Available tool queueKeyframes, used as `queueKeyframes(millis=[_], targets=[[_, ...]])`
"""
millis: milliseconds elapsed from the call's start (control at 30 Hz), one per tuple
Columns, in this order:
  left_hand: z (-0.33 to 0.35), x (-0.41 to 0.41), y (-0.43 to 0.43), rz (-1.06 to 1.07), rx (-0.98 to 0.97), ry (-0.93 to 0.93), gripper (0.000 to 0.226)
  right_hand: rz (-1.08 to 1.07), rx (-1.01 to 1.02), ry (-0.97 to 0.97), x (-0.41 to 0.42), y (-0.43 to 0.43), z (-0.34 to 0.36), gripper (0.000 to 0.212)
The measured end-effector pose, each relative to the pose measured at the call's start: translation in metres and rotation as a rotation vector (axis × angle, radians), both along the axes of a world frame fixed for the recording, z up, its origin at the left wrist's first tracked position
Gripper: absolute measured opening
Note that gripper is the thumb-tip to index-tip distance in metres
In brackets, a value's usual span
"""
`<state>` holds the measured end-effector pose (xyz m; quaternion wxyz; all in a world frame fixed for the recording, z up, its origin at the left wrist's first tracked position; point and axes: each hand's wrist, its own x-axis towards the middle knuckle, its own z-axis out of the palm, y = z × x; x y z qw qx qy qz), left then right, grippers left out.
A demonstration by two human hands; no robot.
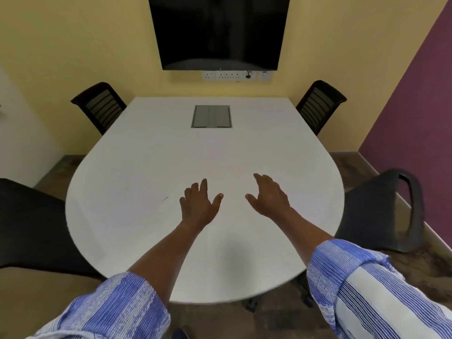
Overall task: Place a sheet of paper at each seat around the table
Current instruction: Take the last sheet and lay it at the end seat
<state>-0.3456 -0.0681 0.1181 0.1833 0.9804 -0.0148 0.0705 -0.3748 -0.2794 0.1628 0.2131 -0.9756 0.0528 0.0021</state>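
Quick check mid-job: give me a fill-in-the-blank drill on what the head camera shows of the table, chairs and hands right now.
1. Both hands, left hand and right hand, are open and hold ____.
2. The number of chairs in view around the white table is ____.
3. The grey hatch set into the tabletop is ____.
4. The screen on the yellow wall is switched ____.

Missing words: nothing; four; closed; off

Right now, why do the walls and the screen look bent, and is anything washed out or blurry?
Head view: the wide-angle lens bows the black wall screen and slants the walls; the white rounded table looks nearly featureless under even light, with a soft shadow at its near edge; the blue striped sleeves are blurred; both hands, left and right, look reasonably sharp.
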Motion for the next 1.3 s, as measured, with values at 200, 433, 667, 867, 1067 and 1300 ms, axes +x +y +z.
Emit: queueKeyframes(millis=[200, 433, 667, 867, 1067, 1300], targets=[[-0.015, 0.089, 0.067, -0.024, 0.041, 0.042, 0.076, -0.056, 0.011, 0.026, 0.086, 0.05, -0.019, 0.077], [-0.039, 0.175, 0.115, -0.015, 0.047, 0.099, 0.075, -0.102, 0.01, 0.102, 0.163, 0.088, -0.042, 0.078], [-0.053, 0.244, 0.112, 0.048, -0.016, 0.216, 0.073, -0.071, -0.022, 0.153, 0.24, 0.093, -0.065, 0.077], [-0.068, 0.326, 0.091, 0.153, -0.251, 0.399, 0.069, -0.047, 0.002, 0.172, 0.32, 0.082, -0.102, 0.074], [-0.111, 0.415, 0.06, 0.155, -0.154, 0.461, 0.067, -0.076, -0.011, 0.115, 0.4, 0.066, -0.16, 0.068], [-0.161, 0.493, 0.024, 0.3, -0.303, 0.409, 0.071, -0.009, -0.011, 0.045, 0.478, 0.062, -0.226, 0.069]])
